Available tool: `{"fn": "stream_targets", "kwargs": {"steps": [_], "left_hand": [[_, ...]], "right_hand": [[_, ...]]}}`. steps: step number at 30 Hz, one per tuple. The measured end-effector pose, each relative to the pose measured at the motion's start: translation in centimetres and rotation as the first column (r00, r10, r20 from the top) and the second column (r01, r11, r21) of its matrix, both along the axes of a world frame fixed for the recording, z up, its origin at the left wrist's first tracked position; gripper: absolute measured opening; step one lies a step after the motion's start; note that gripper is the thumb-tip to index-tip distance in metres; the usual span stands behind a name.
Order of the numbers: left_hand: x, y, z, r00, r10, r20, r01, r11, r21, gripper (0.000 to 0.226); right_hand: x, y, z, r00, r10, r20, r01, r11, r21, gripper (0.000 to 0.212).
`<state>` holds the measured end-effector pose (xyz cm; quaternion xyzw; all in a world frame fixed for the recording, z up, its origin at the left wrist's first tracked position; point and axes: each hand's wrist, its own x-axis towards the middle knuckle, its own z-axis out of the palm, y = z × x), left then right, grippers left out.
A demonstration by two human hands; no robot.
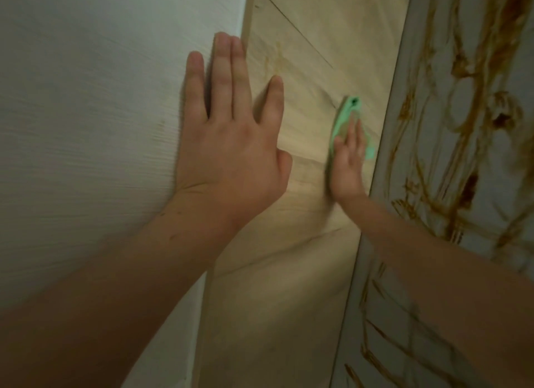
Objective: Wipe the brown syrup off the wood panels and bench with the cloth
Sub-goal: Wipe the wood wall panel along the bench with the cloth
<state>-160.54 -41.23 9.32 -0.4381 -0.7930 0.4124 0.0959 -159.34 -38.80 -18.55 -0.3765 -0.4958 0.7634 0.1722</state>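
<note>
Nearest the camera, both bare forearms reach up and away. The left hand [231, 156] lies flat and fully open, fingers straight. Its palm and outer fingers are on the white surface [86, 98], and its forefinger and thumb reach over the edge onto the wood panel [303, 40]. It holds nothing and looks to be bracing.

Farther off and to its right, the right hand [348, 165] is also spread flat. Its straight fingers press the green cloth [345, 113] against the same wood panel, and the cloth sticks out past the fingertips. Just beyond the left fingertips there is a faint yellowish smear [277, 55]. It may be thinned syrup residue, but the blur leaves that unsure.

The heavy brown syrup [471, 185] lies to the right of the right hand, past the pale trim strip [384, 162], on the pale panel [523, 78]. Its streaks run in long loops up and away, roughly parallel to the strip. The right hand, with the cloth under it, is much the nearer of the two. The next stroke probably needs the cloth to cross the strip sideways and then follow the streaks lengthwise.
</note>
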Motion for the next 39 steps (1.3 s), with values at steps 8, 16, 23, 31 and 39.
{"fn": "stream_targets", "kwargs": {"steps": [8,16,23,31,39], "left_hand": [[-0.2,-0.3,-0.3,0.999,-0.032,-0.02,0.032,0.999,0.006,0.077],[0.0,0.0,0.0,1.0,-0.015,0.019,0.015,1.0,0.02,0.08],[0.0,0.1,0.1,0.998,-0.001,0.058,-0.001,0.999,0.043,0.08],[0.0,0.2,0.2,0.999,0.011,0.046,-0.012,1.0,0.023,0.08],[-0.1,0.5,0.4,0.998,0.022,0.064,-0.025,0.999,0.047,0.082]], "right_hand": [[0.6,-5.4,-23.5,0.923,0.158,0.351,0.068,0.832,-0.551,0.116],[3.3,-3.8,5.8,0.958,0.129,0.255,-0.029,0.932,-0.362,0.068],[-4.5,7.0,8.7,0.997,0.071,-0.019,-0.069,0.992,0.11,0.059],[-3.5,8.0,1.7,0.952,0.205,0.228,-0.12,0.933,-0.338,0.061],[-5.6,9.6,15.4,0.951,0.244,-0.19,-0.142,0.89,0.433,0.061]]}}
